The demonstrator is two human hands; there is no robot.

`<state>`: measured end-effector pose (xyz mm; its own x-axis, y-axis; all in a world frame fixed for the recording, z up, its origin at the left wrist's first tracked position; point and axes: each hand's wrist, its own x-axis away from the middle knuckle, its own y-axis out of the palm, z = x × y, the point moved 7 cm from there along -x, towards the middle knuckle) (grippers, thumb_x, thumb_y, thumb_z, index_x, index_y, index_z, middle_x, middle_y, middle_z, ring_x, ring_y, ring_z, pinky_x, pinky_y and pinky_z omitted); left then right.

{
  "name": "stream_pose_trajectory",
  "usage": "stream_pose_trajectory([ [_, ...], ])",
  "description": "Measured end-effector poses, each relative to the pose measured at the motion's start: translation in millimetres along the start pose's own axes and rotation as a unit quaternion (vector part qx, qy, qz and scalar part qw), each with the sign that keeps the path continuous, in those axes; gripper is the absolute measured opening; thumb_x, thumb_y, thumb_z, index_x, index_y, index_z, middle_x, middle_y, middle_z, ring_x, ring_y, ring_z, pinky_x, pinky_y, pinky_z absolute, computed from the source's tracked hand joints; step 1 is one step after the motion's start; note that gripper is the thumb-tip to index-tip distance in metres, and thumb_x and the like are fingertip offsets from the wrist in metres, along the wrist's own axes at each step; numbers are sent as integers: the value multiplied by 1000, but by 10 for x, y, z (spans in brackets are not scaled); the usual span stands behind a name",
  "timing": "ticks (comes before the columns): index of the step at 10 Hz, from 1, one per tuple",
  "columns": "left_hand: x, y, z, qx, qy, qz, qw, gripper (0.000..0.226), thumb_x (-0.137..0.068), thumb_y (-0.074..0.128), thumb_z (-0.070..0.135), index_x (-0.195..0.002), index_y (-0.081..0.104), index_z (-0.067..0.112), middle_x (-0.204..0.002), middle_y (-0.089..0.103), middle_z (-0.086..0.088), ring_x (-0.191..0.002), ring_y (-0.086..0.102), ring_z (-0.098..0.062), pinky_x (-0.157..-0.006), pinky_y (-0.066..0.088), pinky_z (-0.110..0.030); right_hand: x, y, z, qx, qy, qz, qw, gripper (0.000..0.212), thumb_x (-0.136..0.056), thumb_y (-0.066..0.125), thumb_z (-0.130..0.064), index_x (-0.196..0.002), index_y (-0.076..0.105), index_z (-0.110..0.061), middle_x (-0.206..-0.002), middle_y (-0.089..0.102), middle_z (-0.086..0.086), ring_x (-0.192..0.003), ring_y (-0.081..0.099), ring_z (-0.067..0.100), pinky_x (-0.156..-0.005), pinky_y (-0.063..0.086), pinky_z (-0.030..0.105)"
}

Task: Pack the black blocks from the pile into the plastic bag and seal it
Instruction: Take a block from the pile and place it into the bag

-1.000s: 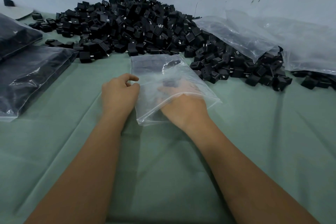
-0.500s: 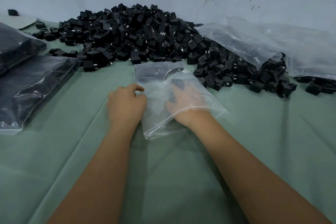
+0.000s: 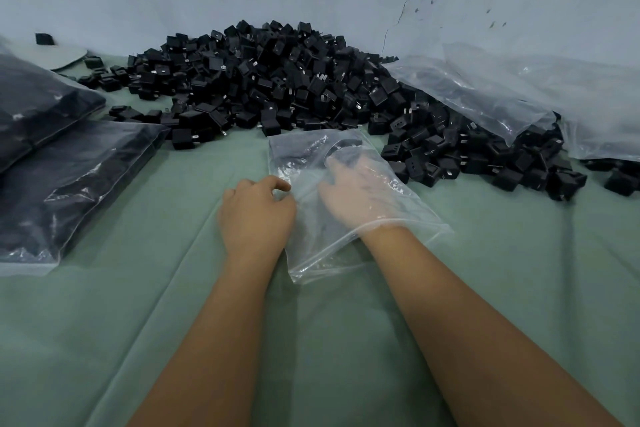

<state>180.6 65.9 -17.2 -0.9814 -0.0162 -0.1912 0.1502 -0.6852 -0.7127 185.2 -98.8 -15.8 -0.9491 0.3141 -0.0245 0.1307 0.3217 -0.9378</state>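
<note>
A big pile of black blocks [image 3: 277, 87] lies against the wall at the back of the green cloth. In front of it lies a clear plastic bag [image 3: 311, 152], mouth toward me. My right hand [image 3: 360, 194] is inside the bag up to the wrist, fingers spread near a black block [image 3: 349, 154] deep in the bag; whether it grips the block is unclear through the plastic. My left hand [image 3: 256, 211] pinches the bag's left edge between thumb and fingers.
Filled bags of dark blocks [image 3: 69, 177] lie stacked at the left. A heap of empty clear bags [image 3: 502, 94] rests on the blocks at the right. The green cloth [image 3: 329, 340] covers the table toward me.
My right hand has slid deeper into the bag, from the palm to the wrist. My left hand keeps its hold on the bag's edge. The view has tilted slightly.
</note>
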Motion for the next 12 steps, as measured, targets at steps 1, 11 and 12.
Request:
stream_pose_trajectory([
  [1, 0, 8, 2, -2, -3, -6, 1000, 32, -85, 48, 22, -108, 68, 32, -99, 66, -7, -106, 52, -30, -92, 46, -44, -37, 116, 4, -2, -4, -21, 1000, 45, -99, 36, -29, -144, 35, -24, -142, 40, 19, -128, 42, 38, -102, 41, 52],
  [11, 36, -14, 34, -20, -2, 10, 1000, 32, -88, 49, 20, -111, 68, 29, -111, 59, -6, -112, 46, -30, -97, 40, -41, 100, 59, 11, 25, -83, -28, 996, 50, -103, 27, -36, -150, 25, -19, -154, 30, 9, -139, 31, 34, -114, 24, 53],
  [12, 24, -3, 23, -24, -4, 10, 1000, 32, -88, 49, 19, -111, 68, 29, -111, 58, -6, -112, 45, -31, -97, 40, -42, 142, 29, -13, 32, -98, -19, 994, 52, -102, 31, -35, -151, 23, -21, -156, 28, 5, -141, 28, 29, -116, 21, 50],
])
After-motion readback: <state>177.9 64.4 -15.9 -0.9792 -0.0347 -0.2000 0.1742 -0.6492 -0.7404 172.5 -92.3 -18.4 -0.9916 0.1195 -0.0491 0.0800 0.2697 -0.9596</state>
